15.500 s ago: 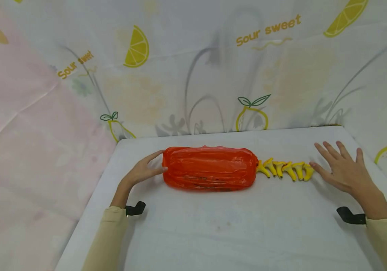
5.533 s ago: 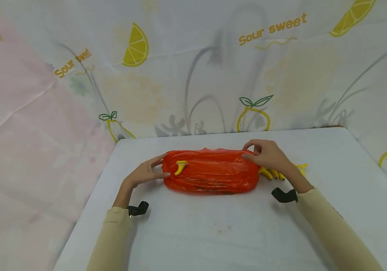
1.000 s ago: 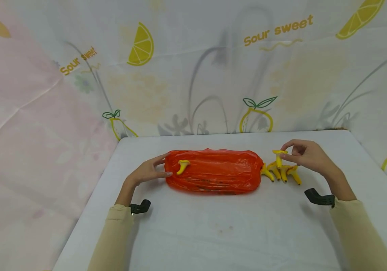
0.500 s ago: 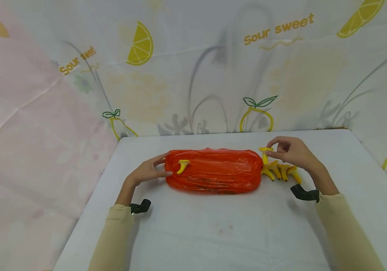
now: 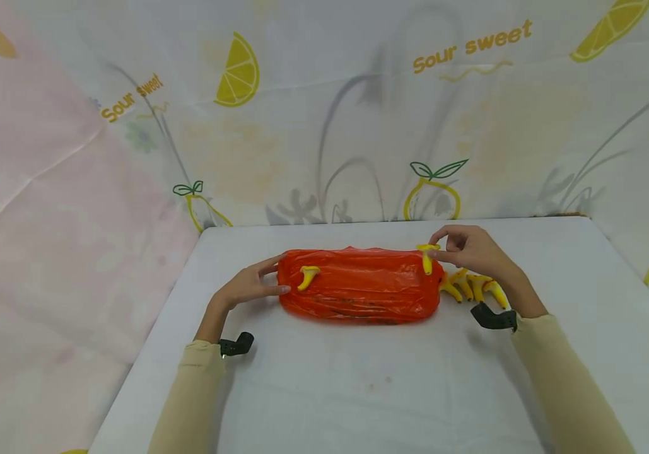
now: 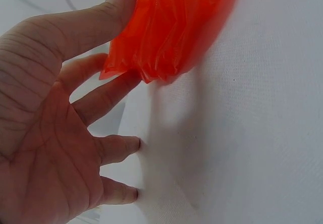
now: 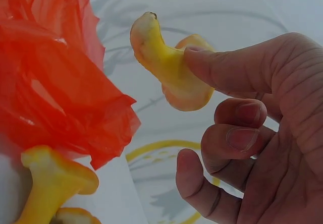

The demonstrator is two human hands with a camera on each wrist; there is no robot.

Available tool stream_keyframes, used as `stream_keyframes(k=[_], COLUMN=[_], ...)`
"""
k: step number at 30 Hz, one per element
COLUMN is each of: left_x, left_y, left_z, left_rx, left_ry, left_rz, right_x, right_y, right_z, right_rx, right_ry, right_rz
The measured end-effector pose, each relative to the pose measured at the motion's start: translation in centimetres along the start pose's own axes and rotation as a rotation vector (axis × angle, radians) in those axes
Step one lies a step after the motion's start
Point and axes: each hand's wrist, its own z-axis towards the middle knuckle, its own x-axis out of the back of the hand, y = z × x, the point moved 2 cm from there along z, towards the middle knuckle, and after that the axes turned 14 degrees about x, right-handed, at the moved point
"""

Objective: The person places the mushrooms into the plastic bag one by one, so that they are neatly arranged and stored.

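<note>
A long bundle in crinkled red plastic (image 5: pixel 358 284) lies across the white table. At its left end, my left hand (image 5: pixel 245 287) touches it with thumb and fingers fairly straight and spread; in the left wrist view the ring and little fingers stand apart from the plastic. My right hand (image 5: pixel 468 252) pinches a yellow trumpet-shaped mushroom (image 5: pixel 427 260) between thumb and index finger, above the bundle's right end. The right wrist view shows this mushroom's stem (image 7: pixel 151 45) pointing away from the hand. Another yellow mushroom (image 5: pixel 308 276) lies on the bundle's left part.
Several more yellow mushrooms (image 5: pixel 474 287) lie in a row on the table beside the bundle's right end. The white table (image 5: pixel 369 384) extends in front of the bundle. A lemon-printed cloth (image 5: pixel 324 113) hangs behind the table.
My right hand has carried the pinched mushroom leftward, from over the row to above the bundle's right end. Earlier, another mushroom came onto the bundle's left part. The left hand stays in place.
</note>
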Motion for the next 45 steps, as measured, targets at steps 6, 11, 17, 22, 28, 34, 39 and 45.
stream_keyframes(k=[6, 11, 17, 22, 28, 34, 39, 45], left_x=[0.0, 0.1, 0.0, 0.0, 0.0, 0.0, 0.1, 0.1], left_y=[0.3, 0.3, 0.4, 0.5, 0.4, 0.4, 0.4, 0.5], left_z=[-0.1, -0.1, -0.2, -0.3, -0.3, -0.2, -0.2, -0.2], left_rx=[0.011, 0.010, 0.024, 0.030, 0.042, 0.038, 0.038, 0.037], left_ry=[-0.004, -0.002, -0.009, -0.012, -0.010, -0.013, -0.018, -0.013], left_rz=[0.000, 0.000, -0.006, -0.013, -0.020, -0.019, -0.022, -0.017], right_x=[-0.4, -1.0, -2.2, -3.1, -4.3, -5.5, -6.6, -8.2], right_y=[-0.1, -0.7, -1.2, -1.6, -1.8, -2.0, -2.1, -2.0], right_z=[0.9, 2.0, 3.3, 4.2, 4.8, 5.3, 5.8, 6.5], right_rx=[0.015, 0.022, 0.051, 0.104, 0.123, 0.141, 0.153, 0.140], right_ry=[-0.014, -0.017, -0.023, -0.018, -0.010, -0.015, -0.017, 0.000], right_rz=[-0.007, 0.015, 0.047, 0.069, 0.080, 0.090, 0.120, 0.135])
